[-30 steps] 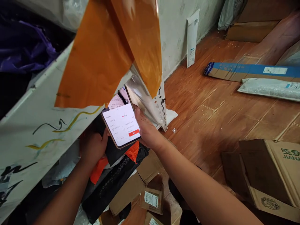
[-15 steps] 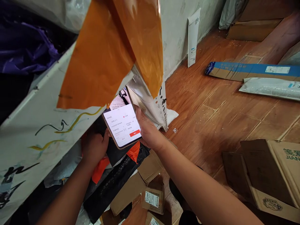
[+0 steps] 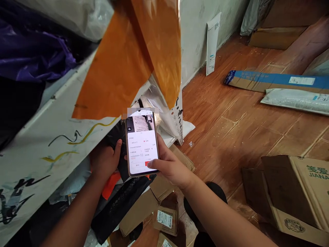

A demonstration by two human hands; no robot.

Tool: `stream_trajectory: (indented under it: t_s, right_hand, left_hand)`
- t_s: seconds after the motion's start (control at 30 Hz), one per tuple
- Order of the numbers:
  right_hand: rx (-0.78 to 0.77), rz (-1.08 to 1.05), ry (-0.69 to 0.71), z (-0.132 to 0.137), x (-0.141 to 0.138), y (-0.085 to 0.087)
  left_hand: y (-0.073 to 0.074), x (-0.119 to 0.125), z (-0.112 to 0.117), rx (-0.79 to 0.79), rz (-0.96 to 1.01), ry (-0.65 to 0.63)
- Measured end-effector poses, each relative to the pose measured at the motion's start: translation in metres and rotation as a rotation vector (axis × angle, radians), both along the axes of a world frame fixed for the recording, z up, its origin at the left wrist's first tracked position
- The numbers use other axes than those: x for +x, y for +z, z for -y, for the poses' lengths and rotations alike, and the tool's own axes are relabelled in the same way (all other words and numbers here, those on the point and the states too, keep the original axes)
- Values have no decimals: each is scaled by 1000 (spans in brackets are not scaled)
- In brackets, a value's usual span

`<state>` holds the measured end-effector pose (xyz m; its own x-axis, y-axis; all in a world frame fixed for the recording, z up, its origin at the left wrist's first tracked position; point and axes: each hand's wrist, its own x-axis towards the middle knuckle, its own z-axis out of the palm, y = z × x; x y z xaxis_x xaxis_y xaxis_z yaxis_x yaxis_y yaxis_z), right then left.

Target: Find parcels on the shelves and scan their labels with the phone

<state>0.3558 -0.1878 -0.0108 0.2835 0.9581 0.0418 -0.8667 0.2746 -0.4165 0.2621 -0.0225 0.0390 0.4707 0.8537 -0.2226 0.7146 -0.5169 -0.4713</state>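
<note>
My right hand (image 3: 173, 168) is closed around a smartphone (image 3: 140, 147), its thumb lying on the red button near the bottom of the lit screen. The upper part of the screen shows a camera picture of a printed label; white panels with text fill the rest. Just left of the phone, my left hand (image 3: 106, 159) grips a black plastic parcel bag (image 3: 123, 164), thumb pointing up and most fingers hidden. Below the hands lie a long black package (image 3: 120, 206) and a bright orange-red piece (image 3: 111, 185) of packaging.
A white shelf panel (image 3: 61, 137) with marker scribbles slants at left, orange sheets (image 3: 113, 72) hanging from its corner. Cardboard boxes (image 3: 166, 219) lie below; a larger box (image 3: 290, 192) stands at right. Long parcels (image 3: 275, 80) rest on the wooden floor; another white parcel (image 3: 212, 44) leans on the wall.
The phone has turned more upright and come slightly right and down, showing more of its screen. My right thumb has moved from its side edge onto the red button.
</note>
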Motion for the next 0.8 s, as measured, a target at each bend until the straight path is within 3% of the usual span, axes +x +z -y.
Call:
stream_trajectory:
  t_s: [0.3,0.47,0.8]
  right_hand:
    - [25,39,31,28,-19,-17]
    - [-61,47,52,49,-30,-26]
    - [-161,66,-1,84,-30,-25]
  left_hand:
    - [-12,-7,-9,54,114,-30]
    - [-12,-6,-6,32,123,-7]
    - [-16,-9,-10,48,261,-99]
